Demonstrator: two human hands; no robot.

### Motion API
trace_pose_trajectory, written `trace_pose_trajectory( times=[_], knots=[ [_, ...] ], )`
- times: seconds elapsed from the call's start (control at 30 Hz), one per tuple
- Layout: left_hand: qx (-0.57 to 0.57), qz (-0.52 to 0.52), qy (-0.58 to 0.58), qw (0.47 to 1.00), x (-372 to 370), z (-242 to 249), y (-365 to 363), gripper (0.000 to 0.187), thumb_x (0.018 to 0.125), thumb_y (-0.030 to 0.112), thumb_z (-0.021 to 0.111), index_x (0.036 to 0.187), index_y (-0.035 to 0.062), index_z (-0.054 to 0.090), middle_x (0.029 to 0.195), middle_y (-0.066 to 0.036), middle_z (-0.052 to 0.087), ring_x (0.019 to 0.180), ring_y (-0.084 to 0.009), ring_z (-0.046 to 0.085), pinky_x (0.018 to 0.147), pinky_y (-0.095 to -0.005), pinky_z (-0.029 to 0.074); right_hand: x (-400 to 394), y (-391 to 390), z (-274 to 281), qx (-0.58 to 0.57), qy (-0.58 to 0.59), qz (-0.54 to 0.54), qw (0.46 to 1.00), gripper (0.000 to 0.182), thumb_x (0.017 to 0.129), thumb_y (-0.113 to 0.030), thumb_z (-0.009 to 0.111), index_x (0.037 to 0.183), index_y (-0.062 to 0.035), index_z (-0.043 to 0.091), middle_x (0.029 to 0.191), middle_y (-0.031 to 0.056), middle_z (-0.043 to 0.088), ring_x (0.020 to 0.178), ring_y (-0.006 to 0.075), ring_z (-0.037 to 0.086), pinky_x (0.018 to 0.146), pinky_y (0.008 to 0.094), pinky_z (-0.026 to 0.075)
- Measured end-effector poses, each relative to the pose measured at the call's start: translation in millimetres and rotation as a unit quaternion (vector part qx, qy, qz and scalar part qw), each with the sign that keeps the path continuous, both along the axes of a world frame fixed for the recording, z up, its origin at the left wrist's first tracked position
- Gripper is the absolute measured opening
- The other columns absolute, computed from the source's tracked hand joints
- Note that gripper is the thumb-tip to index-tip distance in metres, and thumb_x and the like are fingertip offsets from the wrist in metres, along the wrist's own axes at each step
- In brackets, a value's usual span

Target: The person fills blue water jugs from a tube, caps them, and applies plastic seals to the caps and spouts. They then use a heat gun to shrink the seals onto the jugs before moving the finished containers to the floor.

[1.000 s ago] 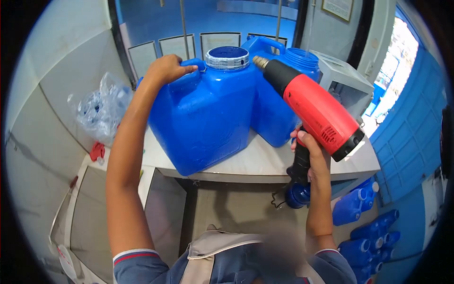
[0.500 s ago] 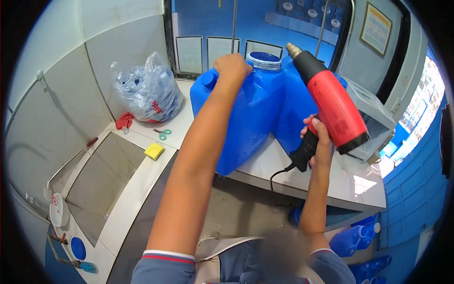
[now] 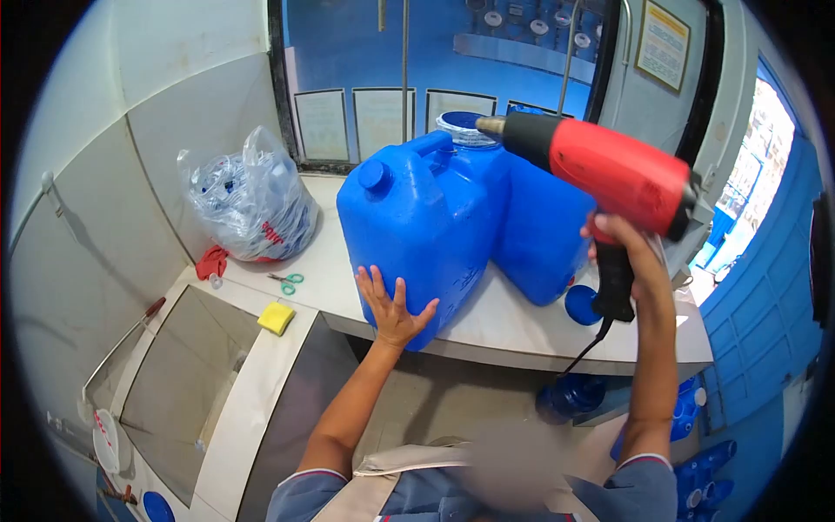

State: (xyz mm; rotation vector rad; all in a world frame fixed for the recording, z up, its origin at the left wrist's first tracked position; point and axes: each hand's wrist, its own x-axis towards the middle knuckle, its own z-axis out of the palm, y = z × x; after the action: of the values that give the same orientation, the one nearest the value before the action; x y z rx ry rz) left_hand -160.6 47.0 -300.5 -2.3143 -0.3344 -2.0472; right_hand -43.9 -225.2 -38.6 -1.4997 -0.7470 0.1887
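The left hand [image 3: 390, 306] has its fingers spread flat on the low front of a blue jug [image 3: 417, 217]; the right hand [image 3: 628, 252] wraps tight around a red heat gun [image 3: 600, 165], its tip near the jug's mouth; the jug stands on a white counter [image 3: 522, 322], touching a second jug [image 3: 544, 235]; a bag [image 3: 248, 200], scissors [image 3: 285, 280] and a yellow sponge [image 3: 277, 317] lie to the left.

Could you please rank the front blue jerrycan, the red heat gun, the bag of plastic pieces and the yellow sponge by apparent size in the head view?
1. Front blue jerrycan
2. Red heat gun and bag of plastic pieces: similar; the gun is nearer the camera, so unsure
3. Yellow sponge
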Motion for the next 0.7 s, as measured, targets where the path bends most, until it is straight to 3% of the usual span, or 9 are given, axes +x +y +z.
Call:
trace_pose_trajectory(
  times=[0.37, 0.4, 0.7],
  knots=[
    [-0.041, 0.039, -0.025, 0.998, 23, -1, -20, 0.093, 0.07, 0.045, 0.07, 0.143, 0.0244, 0.017, 0.146, -0.024, 0.011, 0.131, -0.05, 0.013, 0.099, -0.0669, 0.017, 53, 67, 73, -0.15, -0.086, 0.058, 0.983, 0.029, 0.074, -0.03, 0.064, 0.083, -0.0034, 0.06, 0.07, 0.0069, 0.062, 0.054, 0.011, 0.057, 0.047, 0.0229, 0.047],
    [-0.038, 0.046, -0.026, 0.998, 25, -1, -23, 0.093, 0.07, 0.045, 0.071, 0.143, 0.0244, 0.017, 0.146, -0.024, 0.011, 0.131, -0.0505, 0.013, 0.099, -0.0671, 0.017, 60, 71, 80, -0.171, -0.074, 0.071, 0.98, 0.031, 0.072, -0.029, 0.066, 0.089, -0.0032, 0.059, 0.071, 0.0078, 0.062, 0.054, 0.012, 0.058, 0.048, 0.023, 0.048],
    [-0.045, 0.128, -0.019, 0.991, 79, -5, -73, 0.089, 0.073, 0.045, 0.069, 0.142, 0.0229, 0.018, 0.147, -0.024, 0.008, 0.131, -0.0516, 0.009, 0.099, -0.0683, 0.013, 78, 112, 111, -0.207, -0.109, 0.07, 0.97, 0.034, 0.072, -0.031, 0.066, 0.09, -0.0038, 0.06, 0.072, 0.0084, 0.061, 0.055, 0.0122, 0.058, 0.048, 0.024, 0.049]
  ],
)
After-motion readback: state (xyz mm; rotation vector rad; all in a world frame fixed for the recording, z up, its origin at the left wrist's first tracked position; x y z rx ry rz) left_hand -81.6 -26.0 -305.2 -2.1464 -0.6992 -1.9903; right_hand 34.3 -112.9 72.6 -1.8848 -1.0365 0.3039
